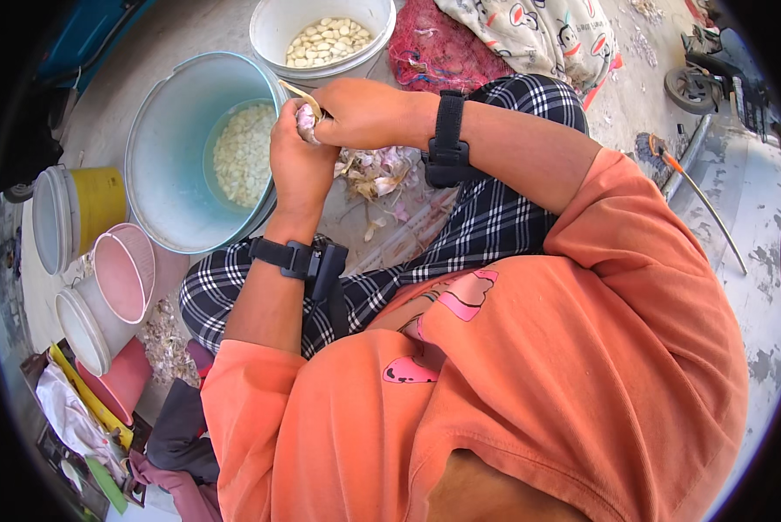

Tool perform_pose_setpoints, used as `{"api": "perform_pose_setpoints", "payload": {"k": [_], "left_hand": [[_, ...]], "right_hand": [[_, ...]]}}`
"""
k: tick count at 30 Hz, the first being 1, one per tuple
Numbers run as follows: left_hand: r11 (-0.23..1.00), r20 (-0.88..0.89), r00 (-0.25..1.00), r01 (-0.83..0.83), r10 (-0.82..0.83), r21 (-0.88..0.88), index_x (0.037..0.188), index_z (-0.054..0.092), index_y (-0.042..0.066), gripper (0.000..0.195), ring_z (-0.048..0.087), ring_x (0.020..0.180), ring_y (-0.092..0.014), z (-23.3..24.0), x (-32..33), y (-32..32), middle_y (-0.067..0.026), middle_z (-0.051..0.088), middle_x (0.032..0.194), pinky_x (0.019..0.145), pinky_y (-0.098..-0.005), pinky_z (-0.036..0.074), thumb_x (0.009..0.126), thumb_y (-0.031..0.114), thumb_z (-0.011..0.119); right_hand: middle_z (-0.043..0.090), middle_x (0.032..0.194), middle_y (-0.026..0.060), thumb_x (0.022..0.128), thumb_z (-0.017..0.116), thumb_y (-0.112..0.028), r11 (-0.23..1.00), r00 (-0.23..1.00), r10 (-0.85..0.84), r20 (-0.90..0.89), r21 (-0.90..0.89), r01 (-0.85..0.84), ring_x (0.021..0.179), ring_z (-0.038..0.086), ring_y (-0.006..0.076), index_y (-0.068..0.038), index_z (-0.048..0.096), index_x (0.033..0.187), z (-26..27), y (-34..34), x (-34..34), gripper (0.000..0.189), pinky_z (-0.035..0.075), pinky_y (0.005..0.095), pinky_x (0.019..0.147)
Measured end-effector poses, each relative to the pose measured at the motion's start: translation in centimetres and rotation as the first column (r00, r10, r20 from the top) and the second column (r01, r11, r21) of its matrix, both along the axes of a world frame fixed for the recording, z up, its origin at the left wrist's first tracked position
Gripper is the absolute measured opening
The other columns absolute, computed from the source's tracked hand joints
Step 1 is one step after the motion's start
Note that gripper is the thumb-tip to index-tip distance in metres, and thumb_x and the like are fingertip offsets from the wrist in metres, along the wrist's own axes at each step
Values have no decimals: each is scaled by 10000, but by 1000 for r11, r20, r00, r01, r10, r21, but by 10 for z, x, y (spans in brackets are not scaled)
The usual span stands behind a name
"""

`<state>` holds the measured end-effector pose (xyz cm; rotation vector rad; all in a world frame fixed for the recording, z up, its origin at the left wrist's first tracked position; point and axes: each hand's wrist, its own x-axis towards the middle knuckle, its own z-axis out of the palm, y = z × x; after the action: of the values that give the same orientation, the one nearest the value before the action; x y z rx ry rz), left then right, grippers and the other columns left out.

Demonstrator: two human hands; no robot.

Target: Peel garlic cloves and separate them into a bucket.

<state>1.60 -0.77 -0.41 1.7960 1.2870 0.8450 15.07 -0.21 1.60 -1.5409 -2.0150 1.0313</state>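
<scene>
A garlic bulb [306, 124] with purplish skin and a dry stalk [302, 95] sits between my two hands. My left hand [299, 163] is wrapped around it from below, over the rim of a light-blue bucket [162, 150]. From the right, my right hand [364, 114] grips it too, fingers curled near the stalk; its fingertips are partly hidden. Peeled garlic cloves [242, 156] lie in water inside the blue bucket. More peeled cloves [328, 42] fill the bottom of a white bucket [260, 26] beyond it. Loose garlic skins [384, 173] are heaped on the floor below my hands.
A red mesh sack [429, 49] and a printed cloth [534, 32] lie beyond my right hand. At the left stand a yellow pail [100, 209], a pink basket [124, 274] and a white pail [87, 329]. A stick with an orange part [697, 186] rests at the right.
</scene>
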Motion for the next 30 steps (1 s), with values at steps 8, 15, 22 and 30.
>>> {"api": "perform_pose_setpoints", "payload": {"k": [8,15,22,30], "left_hand": [[965,310,947,3,81,-262,996,506,4,373,571,710,-151,-9,-3,1,-64,587,829,634,-272,473,661,22,668],[861,417,886,41,203,-506,1075,467,-22,396,569,681,-120,-11,-5,7,-82,576,871,572,-217,488,717,-11,633],[928,349,921,-30,170,-372,1066,467,-23,397,567,755,-122,-15,-5,6,-87,569,911,617,-238,505,703,-25,627],[881,587,787,125,192,-456,1102,400,31,431,570,692,-156,5,-2,6,-100,558,892,594,-253,492,716,-74,560]], "right_hand": [[580,749,218,736,446,-171,979,994,-63,-87,-201,44,661,546,364,5,568,818,-2,10,8,229,441,407,636],[561,783,174,768,444,-181,956,976,37,215,278,-97,735,544,348,-14,560,817,-5,-1,17,210,439,411,681],[587,766,199,790,451,-302,970,982,156,103,169,-172,725,554,371,-15,602,769,-16,1,18,325,440,421,655],[564,655,93,832,357,-367,935,944,-70,-321,-351,-51,561,518,186,18,574,730,-12,2,15,453,428,319,553]]}}
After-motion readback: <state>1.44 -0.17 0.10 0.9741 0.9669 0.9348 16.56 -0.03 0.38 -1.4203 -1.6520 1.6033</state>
